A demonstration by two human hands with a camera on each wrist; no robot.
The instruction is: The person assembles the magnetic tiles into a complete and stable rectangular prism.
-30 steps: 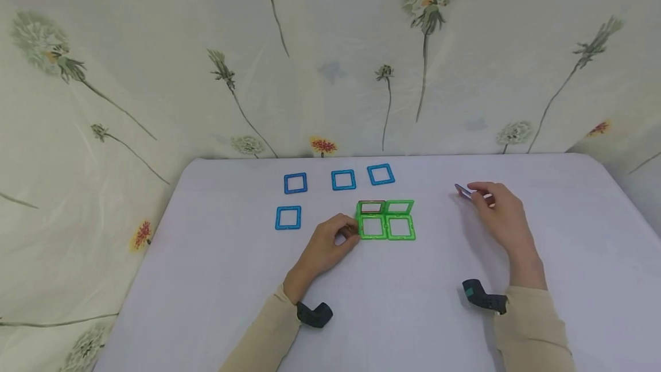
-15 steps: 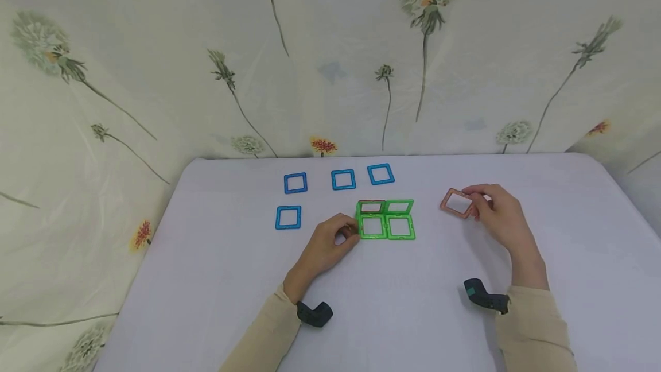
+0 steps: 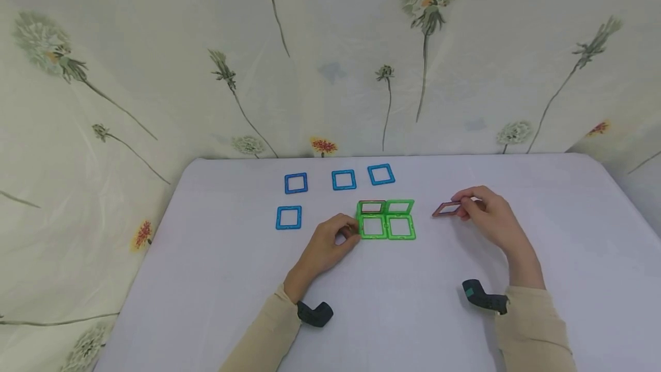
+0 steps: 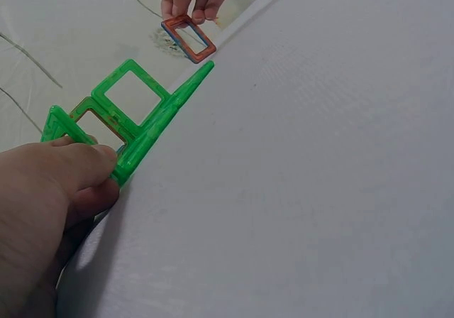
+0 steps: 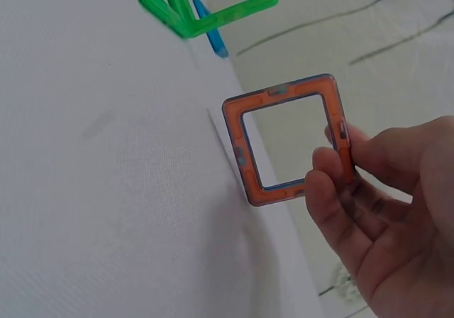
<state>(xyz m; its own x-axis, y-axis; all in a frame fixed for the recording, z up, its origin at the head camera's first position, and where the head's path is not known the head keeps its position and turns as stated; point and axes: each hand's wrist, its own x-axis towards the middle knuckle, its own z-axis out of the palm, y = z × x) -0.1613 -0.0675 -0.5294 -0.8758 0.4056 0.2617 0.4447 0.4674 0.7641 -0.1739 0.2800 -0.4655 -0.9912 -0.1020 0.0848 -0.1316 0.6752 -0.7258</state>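
My right hand [image 3: 490,217] pinches a square magnetic tile [image 5: 240,151] by one side. The tile is an orange frame with blue along its edges, held tilted to the right of the green build. Several green magnetic tiles [image 3: 386,227] form that build: two lie flat side by side, with others raised along the back and left. An orange-brown frame [image 4: 81,108] stands at the back left. With thumb and finger, my left hand [image 3: 325,245] pinches the raised green tile [image 4: 57,123] on the left side; its fingers partly hide that tile.
Several blue square tiles lie flat behind and left of the build: a far-left one [image 3: 296,190], a middle one [image 3: 343,188], a right one [image 3: 381,182] and a nearer one [image 3: 288,227]. The white table's back edge [image 3: 465,155] meets a flowered cloth.
My right hand has moved a little left, bringing the orange tile nearer the green build. The tile has turned face-on, then tilted flatter. My left hand and the build have stayed put.
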